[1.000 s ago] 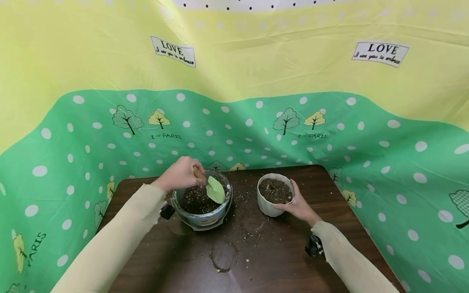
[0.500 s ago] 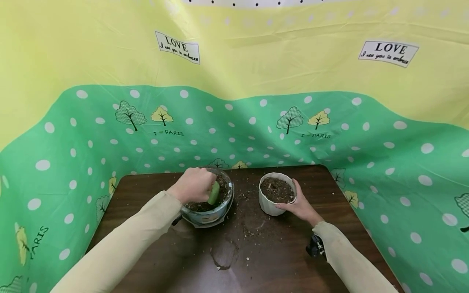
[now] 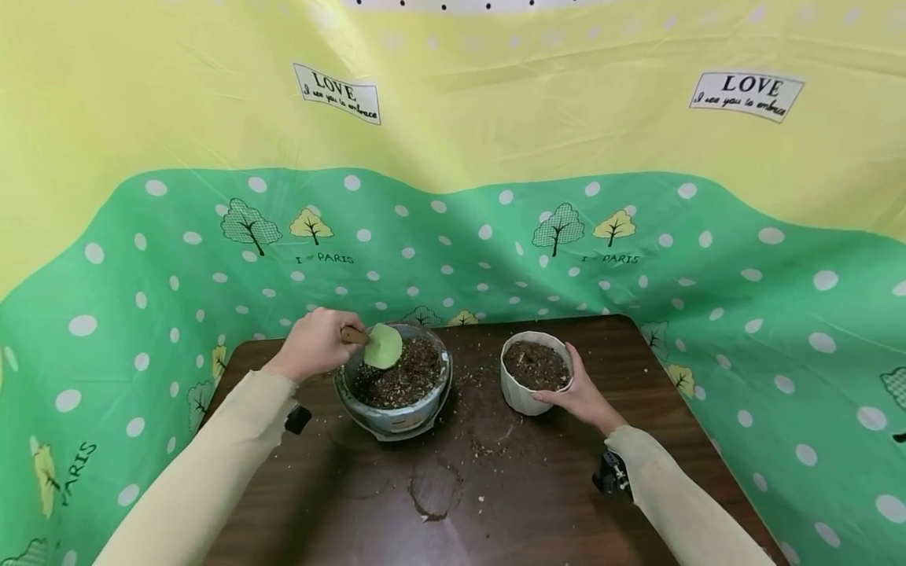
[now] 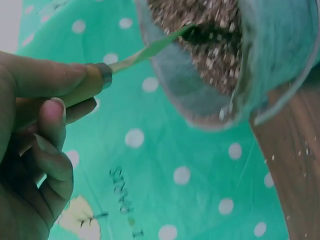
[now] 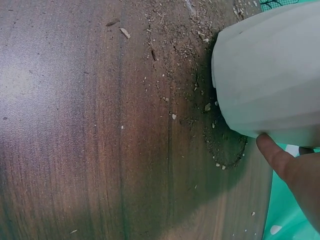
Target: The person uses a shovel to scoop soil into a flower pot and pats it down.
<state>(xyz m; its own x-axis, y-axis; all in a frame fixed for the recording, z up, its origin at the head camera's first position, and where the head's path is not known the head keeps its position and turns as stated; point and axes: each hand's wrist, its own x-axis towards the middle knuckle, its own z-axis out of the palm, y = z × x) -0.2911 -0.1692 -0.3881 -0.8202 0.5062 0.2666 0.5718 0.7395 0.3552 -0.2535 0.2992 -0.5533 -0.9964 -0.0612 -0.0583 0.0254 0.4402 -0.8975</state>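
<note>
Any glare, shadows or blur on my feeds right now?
Head: mild glare low on the table, dark shadow beside the left sleeve; left wrist: hazy and soft, blue pot and trowel included; right wrist: bright glare at the left edge, broad shadow near the white pot.

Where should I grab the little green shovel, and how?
Best by its wooden handle, I'd say, coming from the left. The green blade is wide and flat and sits over the soil in the bluish pot, while the slim handle points left, away from it. The left hand is holding it there.
</note>
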